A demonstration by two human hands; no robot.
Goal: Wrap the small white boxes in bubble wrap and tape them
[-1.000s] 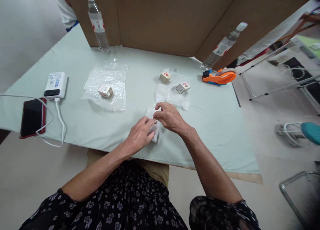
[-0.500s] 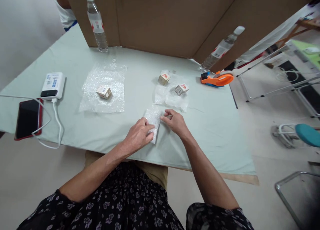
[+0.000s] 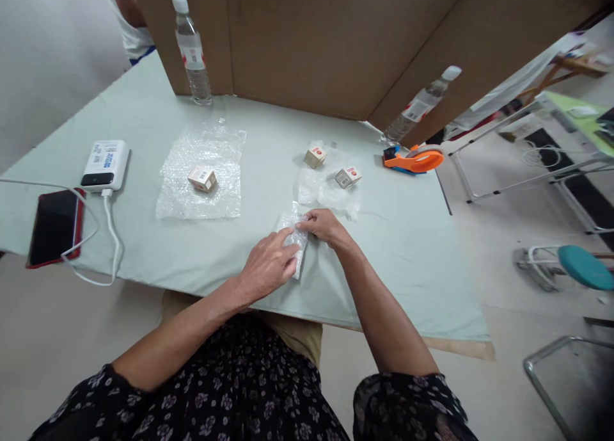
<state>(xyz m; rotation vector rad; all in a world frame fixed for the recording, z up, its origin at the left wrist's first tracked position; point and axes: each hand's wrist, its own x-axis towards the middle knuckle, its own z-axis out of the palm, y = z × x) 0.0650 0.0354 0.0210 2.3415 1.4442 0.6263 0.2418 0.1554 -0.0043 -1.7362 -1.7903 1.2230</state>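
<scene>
A narrow bubble-wrap packet [image 3: 302, 239] lies near the front edge of the table, its contents not visible. My left hand [image 3: 270, 260] grips it from the left, index finger stretched over its top and thumb on its lower part. On the upper right side of the packet, my right hand [image 3: 324, 227] pinches with thumb and fingertips. Just beyond, a small box [image 3: 315, 156] and a second small box [image 3: 348, 176] rest on a bubble-wrap sheet [image 3: 330, 198]. Further left, another small box [image 3: 203, 178] sits on a larger bubble-wrap sheet [image 3: 175, 201].
An orange tape dispenser [image 3: 416, 159] lies at the right. Two water bottles [image 3: 194, 60] [image 3: 422, 105] stand before a cardboard panel [image 3: 297, 44]. A white power bank [image 3: 104, 166], its cable and a phone [image 3: 56, 226] are at the left. A person's sleeve [image 3: 134, 38] shows behind.
My right hand has moved left onto the packet's upper edge and now pinches there. My left index finger has stretched forward over the packet. The view has shifted slightly.
</scene>
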